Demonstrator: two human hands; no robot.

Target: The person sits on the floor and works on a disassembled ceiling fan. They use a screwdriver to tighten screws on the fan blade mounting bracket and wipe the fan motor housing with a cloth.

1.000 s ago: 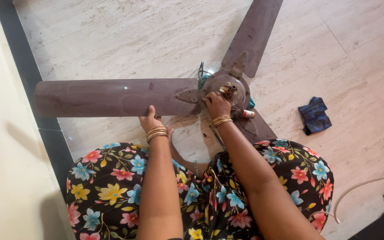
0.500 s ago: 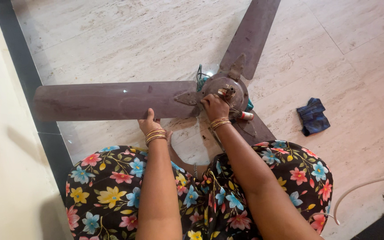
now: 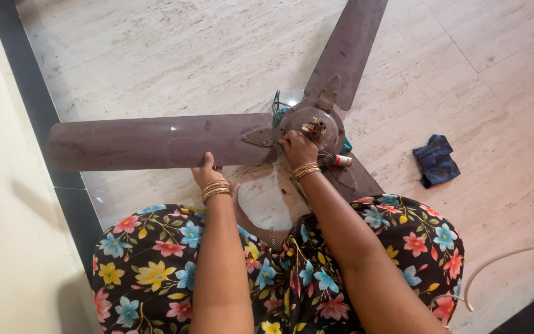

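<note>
Little has changed: the left hand (image 3: 206, 175) still grips the flat, dusty brown blade (image 3: 149, 141), while the right hand (image 3: 298, 147), fingers curled, seemingly holds something small, on the round metal fan hub (image 3: 316, 124) lying on the marble floor (image 3: 156, 55).

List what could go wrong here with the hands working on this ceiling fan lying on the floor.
1. The right hand presses on the motor hub beside loose wires; a finger might snag or strain them.
2. The left hand grips only the edge of the long blade; the fan could pivot on the smooth tiled floor and slip.
3. A small red-and-white cylinder lies loose by the hub and may roll under a blade.
</note>
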